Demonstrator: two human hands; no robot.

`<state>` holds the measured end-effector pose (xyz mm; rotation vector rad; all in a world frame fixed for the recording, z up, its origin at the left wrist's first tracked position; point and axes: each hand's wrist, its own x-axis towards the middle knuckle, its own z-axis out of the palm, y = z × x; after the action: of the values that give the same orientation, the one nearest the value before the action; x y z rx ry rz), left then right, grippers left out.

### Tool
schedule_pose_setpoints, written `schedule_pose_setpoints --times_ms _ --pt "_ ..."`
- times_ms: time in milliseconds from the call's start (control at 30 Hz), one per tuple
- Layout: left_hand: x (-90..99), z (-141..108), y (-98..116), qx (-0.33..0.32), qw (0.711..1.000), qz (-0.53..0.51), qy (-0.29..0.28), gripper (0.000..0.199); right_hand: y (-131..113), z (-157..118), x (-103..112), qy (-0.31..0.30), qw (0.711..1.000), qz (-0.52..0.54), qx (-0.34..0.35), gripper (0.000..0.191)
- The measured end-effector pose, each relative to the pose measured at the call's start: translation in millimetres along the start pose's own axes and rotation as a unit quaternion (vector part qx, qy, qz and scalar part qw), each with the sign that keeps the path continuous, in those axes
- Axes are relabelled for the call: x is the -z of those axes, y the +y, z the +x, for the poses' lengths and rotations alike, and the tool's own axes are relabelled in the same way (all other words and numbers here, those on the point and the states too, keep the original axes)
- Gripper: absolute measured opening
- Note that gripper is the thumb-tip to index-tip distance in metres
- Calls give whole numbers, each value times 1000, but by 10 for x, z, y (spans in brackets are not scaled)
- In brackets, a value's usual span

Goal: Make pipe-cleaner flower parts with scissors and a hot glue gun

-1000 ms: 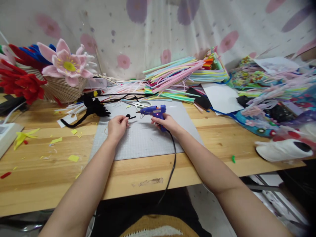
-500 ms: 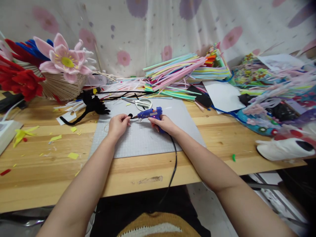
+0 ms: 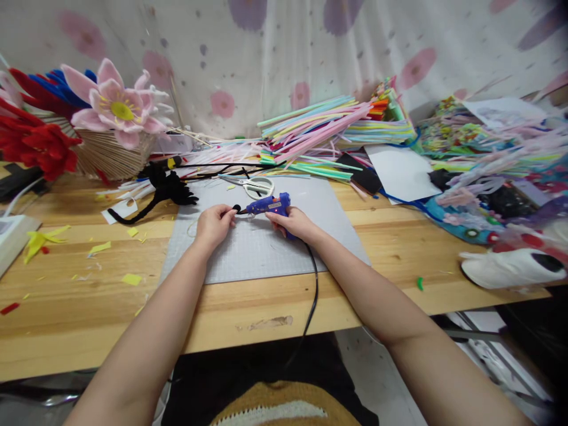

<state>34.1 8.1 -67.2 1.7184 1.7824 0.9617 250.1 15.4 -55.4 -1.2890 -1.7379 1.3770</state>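
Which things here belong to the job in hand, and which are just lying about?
In use: blue glue gun, in right hand; small black piece, in left hand; grey mat beneath.

Apparently lying about: scissors, pink flower, yellow scraps.

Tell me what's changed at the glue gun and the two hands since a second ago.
The right hand has brought the blue glue gun leftward, so its nozzle is now at the small black piece pinched in the left hand; whether they touch is unclear. Nothing was taken hold of or let go. The scissors and grey mat stayed put.
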Motion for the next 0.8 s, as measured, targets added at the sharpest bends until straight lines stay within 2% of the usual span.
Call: schedule_pose_setpoints --times_ms 800 --pt "10 -15 7 3 1000 -3 -1 23 45 16 18 2 1000 13 6 37"
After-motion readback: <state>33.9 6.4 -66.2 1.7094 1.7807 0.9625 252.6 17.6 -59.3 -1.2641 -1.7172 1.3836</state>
